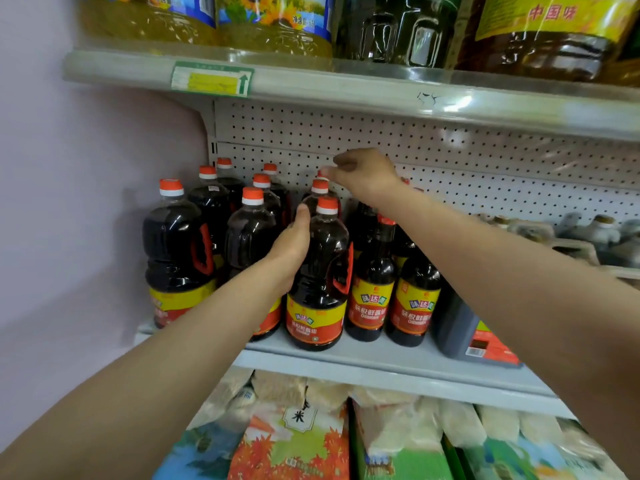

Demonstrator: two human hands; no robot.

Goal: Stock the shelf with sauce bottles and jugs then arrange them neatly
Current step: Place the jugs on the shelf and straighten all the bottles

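So from my feed, the far left end of the middle shelf (pixel 381 358) was packed with handled sauce jugs (pixel 178 251), dark liquid in clear ribbed plastic, red caps with white collars, yellow-and-red labels, three rows deep toward the pegboard back panel (pixel 450 140). The left hand (pixel 289 249) was wrapped around the shoulder of the front jug (pixel 320 275), which stood upright near the shelf's front edge; the thumb lay up along its neck and the other fingers curled out of sight behind it. That jug's red loop handle faced right. The right hand (pixel 363 173) was up at the back, fingers curled loosely, its fingertips at the cap of the rearmost jug (pixel 322 174) in that column. Honestly I couldn't tell whether it pinched the cap or just touched it. Just right of the front jug stood two slimmer glass-looking sauce bottles (pixel 372 292) with the same label colours, then a squarish dark jug (pixel 464 327) near the front edge. Above sat big yellow oil jugs (pixel 277 26); below, crinkly rice bags (pixel 294 441).
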